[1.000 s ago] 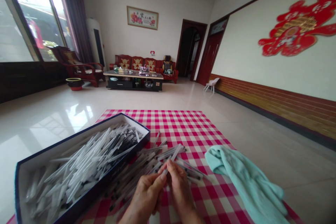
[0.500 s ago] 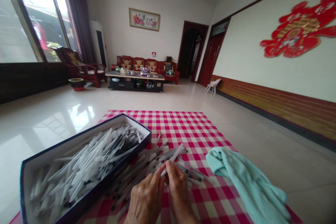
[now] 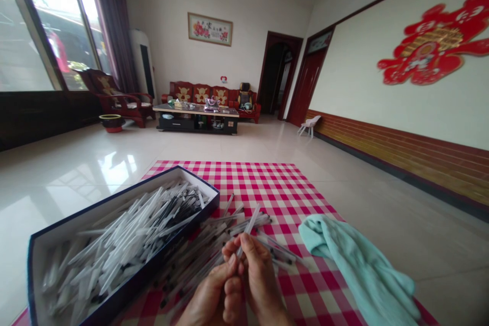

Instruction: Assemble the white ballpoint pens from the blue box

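From where I stand, this is a home's living room: behind the low coffee table (image 3: 176, 124) runs a red wooden sofa (image 3: 211, 92), with a framed flower picture (image 3: 210, 29) above. Left of that table sits a matching armchair (image 3: 118, 98) near a long curtain (image 3: 110, 25).

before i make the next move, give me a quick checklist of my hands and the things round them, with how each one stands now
1. Slim translucent plastic tube secured: ok, pinched by the right hand, its far end pointing forward.
2. Left hand gripping the tube: cannot tell; its fingers are at the tube's near end, but contact is hidden.
3. Dark-blue, white-lined rectangular box open: ok, no lid on it.
4. Loose dark-tipped translucent plastic tubes lined up: not ok, they lie crossed on the pink-and-white checked tablecloth.
5. Mint-green soft fabric cloth apart from the hands: ok, it lies to their right.
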A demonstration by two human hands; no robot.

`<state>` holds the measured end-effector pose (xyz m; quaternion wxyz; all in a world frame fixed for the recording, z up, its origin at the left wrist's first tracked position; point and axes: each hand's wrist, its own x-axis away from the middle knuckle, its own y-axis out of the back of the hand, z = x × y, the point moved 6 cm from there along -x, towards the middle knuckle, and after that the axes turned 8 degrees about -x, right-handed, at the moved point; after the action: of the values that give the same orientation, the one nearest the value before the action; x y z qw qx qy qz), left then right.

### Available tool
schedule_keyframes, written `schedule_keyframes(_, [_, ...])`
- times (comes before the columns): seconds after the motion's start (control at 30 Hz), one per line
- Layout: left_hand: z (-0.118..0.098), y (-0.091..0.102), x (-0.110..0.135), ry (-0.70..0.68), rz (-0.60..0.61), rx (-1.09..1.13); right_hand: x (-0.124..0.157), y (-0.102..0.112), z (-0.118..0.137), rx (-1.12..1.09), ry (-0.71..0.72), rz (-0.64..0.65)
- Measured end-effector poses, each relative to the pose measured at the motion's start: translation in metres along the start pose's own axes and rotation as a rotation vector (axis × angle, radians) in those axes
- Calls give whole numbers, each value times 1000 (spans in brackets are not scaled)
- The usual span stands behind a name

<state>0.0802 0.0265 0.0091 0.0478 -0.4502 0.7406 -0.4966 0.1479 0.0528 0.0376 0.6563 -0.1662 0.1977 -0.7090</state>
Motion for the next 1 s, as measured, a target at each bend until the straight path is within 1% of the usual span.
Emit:
schedule_keyframes(0.07, [1, -8, 3, 20, 102, 41, 1, -4, 1, -88, -16, 32])
schedule_keyframes(0.13, [1, -14, 6, 16, 182, 34, 2, -9, 3, -173, -28, 77])
schedule_keyframes(0.17, [1, -15, 7, 0, 194, 4, 2, -11, 4, -198, -30, 96])
schedule_keyframes(0.2, [-1, -14, 7, -30, 179, -47, 1, -11, 5, -207, -27, 103])
schedule_keyframes(0.27, [-9, -9, 6, -130, 84, -253, -1, -8, 6, -151, -7, 80])
schedule_keyframes(0.3, [-15, -5, 6, -214, 10, -425, -2, -5, 7, -87, 15, 56])
schedule_keyframes(0.37, [-33, -1, 11, -441, -183, -857, -4, 0, 9, 60, 70, 6])
schedule_keyframes(0.43, [-48, -3, 21, -693, -386, -1260, -4, 3, 9, 158, 106, -30])
schedule_keyframes(0.5, [-54, -6, 29, -888, -536, -1528, -3, 5, 6, 175, 108, -58])
schedule_keyframes(0.57, [-52, -6, 32, -994, -609, -1714, -1, 4, 2, 171, 93, -75])
schedule_keyframes(0.63, [-48, -6, 33, -1053, -645, -1842, 0, 3, -1, 165, 73, -84])
schedule_keyframes(0.7, [-45, -6, 33, -1088, -621, -1870, 1, 3, -3, 164, 57, -87])
schedule_keyframes(0.73, [-44, -8, 33, -1088, -580, -1846, 0, 3, -3, 167, 56, -90])
schedule_keyframes(0.8, [-46, -10, 34, -1054, -491, -1720, -1, 5, -3, 167, 61, -93])
schedule_keyframes(0.83, [-49, -11, 34, -1012, -454, -1633, -2, 5, -3, 159, 61, -88])
schedule_keyframes(0.9, [-52, -11, 32, -865, -373, -1427, -3, 6, -3, 118, 50, -70])
schedule_keyframes(0.93, [-52, -9, 28, -750, -315, -1294, -3, 5, -2, 88, 39, -56])
schedule_keyframes(1.0, [-43, -5, 19, -464, -157, -942, -1, 1, -1, 28, 13, -32])
